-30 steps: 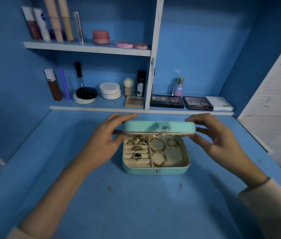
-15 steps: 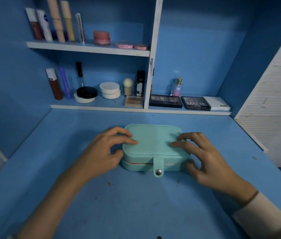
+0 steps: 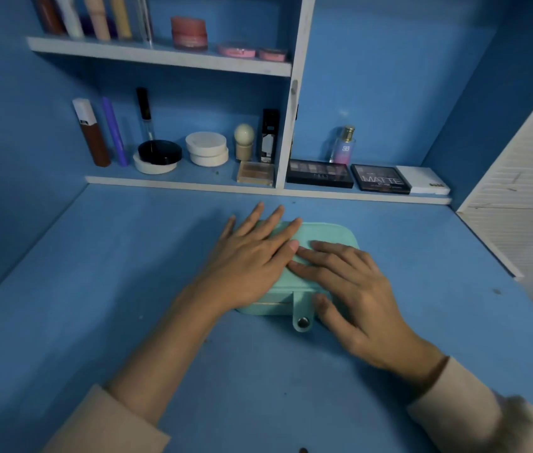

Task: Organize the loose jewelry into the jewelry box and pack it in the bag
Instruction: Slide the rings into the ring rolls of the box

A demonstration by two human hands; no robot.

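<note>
The mint-green jewelry box (image 3: pixel 327 235) lies closed on the blue desk (image 3: pixel 128 289), its snap tab (image 3: pixel 302 317) hanging loose over the front edge. My left hand (image 3: pixel 252 256) lies flat on the left half of the lid with straight fingers. My right hand (image 3: pixel 353 286) presses on the right half, fingers stretched across the lid and the thumb beside the tab. The jewelry is hidden inside. No bag is in view.
Low shelf (image 3: pixel 193 184) at the desk's back holds cosmetics: compacts (image 3: pixel 206 148), tubes, eyeshadow palettes (image 3: pixel 319 173), a perfume bottle (image 3: pixel 343 145). An upper shelf (image 3: pixel 160 55) carries more bottles and pink jars. A white slatted panel (image 3: pixel 526 204) stands at the right.
The lid came down from half open to fully closed. Both hands then slid from the lid's sides onto its top and now press it flat.
</note>
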